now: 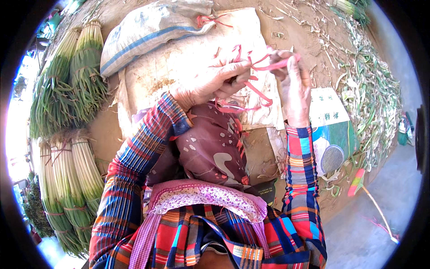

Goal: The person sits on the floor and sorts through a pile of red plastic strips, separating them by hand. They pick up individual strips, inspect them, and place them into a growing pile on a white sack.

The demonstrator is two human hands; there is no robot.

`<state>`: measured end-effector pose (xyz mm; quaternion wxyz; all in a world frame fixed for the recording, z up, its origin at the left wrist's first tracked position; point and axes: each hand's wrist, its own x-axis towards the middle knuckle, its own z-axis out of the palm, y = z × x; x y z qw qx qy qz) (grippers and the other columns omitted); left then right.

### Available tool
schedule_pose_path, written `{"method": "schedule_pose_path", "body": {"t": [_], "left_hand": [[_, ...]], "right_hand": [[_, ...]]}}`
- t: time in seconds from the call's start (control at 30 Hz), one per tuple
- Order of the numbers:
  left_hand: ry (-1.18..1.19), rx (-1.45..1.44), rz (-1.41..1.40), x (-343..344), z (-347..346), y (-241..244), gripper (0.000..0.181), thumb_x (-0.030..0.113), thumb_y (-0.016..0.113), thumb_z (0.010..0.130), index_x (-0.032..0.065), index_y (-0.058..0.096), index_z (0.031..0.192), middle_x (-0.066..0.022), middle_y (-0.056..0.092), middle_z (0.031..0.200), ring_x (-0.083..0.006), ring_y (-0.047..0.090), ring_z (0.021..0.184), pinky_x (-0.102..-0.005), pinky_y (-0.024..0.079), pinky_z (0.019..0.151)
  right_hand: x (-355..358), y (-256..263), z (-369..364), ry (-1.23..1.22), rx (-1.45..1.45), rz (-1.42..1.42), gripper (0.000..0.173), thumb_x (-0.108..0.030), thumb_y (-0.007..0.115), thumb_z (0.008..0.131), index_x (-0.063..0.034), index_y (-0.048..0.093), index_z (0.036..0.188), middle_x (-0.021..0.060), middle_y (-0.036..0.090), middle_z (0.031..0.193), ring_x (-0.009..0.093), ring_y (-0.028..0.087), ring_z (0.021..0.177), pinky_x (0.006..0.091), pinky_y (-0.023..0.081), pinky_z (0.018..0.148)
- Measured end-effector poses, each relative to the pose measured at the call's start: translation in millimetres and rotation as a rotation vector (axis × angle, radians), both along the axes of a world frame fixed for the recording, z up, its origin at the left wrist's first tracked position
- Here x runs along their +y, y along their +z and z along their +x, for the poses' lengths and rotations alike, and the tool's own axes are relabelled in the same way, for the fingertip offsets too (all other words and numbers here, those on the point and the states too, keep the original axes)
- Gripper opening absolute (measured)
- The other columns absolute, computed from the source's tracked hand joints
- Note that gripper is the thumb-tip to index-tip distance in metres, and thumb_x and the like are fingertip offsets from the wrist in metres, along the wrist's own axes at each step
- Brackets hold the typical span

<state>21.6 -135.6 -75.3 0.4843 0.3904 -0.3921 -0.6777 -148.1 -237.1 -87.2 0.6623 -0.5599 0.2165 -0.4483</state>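
Note:
Strands of pink plastic twine [260,94] stretch between my two hands and loop down over my lap. My left hand [218,79] is closed around part of the twine, its thumb pressed along the fingers. To the right, my right hand [292,80] pinches another stretch between thumb and fingers; blur hides the exact fingertips. Under both hands lies a pale, stained sack sheet [188,60] spread on the ground. Below the left hand is my knee in maroon patterned cloth [211,144].
Tied bundles of green onions [67,168] lie at left, with more bundles [72,70] above them. A stuffed woven sack [151,30] rests at the top. A printed bag [331,131] and a long heap of leaf trimmings [366,87] are at right, near a thin stick [376,205].

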Motion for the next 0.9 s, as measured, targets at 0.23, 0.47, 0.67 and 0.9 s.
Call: {"method": "schedule_pose_path", "body": {"t": [0.23,0.47,0.67,0.9], "left_hand": [[0.078,0.328,-0.004,5.1,14.0,-15.7,0.033,0.033,0.048,0.092,0.0150,0.038,0.066,0.0076,0.030,0.055,-0.0027,0.022,0.044,-0.0205,0.014,0.039],[0.352,0.084,-0.007,1.8,14.7,-25.4,0.007,0.016,0.054,0.089,0.0103,0.054,0.085,0.0077,0.038,0.059,-0.0023,0.026,0.043,-0.0195,0.016,0.038],[0.937,0.263,-0.110,2.1,61.3,-19.3,0.011,0.020,0.053,0.089,0.0118,0.051,0.082,0.0044,0.044,0.064,-0.0015,0.030,0.042,-0.0182,0.018,0.035],[1.112,0.166,-0.200,19.8,82.1,-10.9,0.017,0.021,0.053,0.089,0.0114,0.046,0.076,0.0053,0.039,0.059,-0.0017,0.026,0.038,-0.0187,0.018,0.034]], "right_hand": [[21.5,-14.5,-11.4,0.593,0.232,-0.064,0.062,-0.033,0.056,0.087,0.0012,0.030,0.133,0.0081,0.058,0.098,0.012,0.056,0.084,0.0258,0.044,0.075],[45.4,9.1,-42.8,0.430,0.582,-0.228,0.056,-0.009,0.062,0.082,-0.0041,0.037,0.132,0.0059,0.060,0.080,0.007,0.053,0.074,0.0256,0.044,0.059],[20.9,9.0,-76.8,-0.008,0.784,-0.761,0.023,-0.008,0.046,0.085,-0.0029,0.055,0.106,0.0155,0.058,0.080,0.027,0.057,0.072,0.0324,0.046,0.062],[9.4,37.4,-102.6,-0.416,0.540,-0.469,0.018,-0.015,0.047,0.089,-0.0040,0.058,0.099,0.0065,0.060,0.079,0.016,0.058,0.070,0.0270,0.046,0.066]]}}
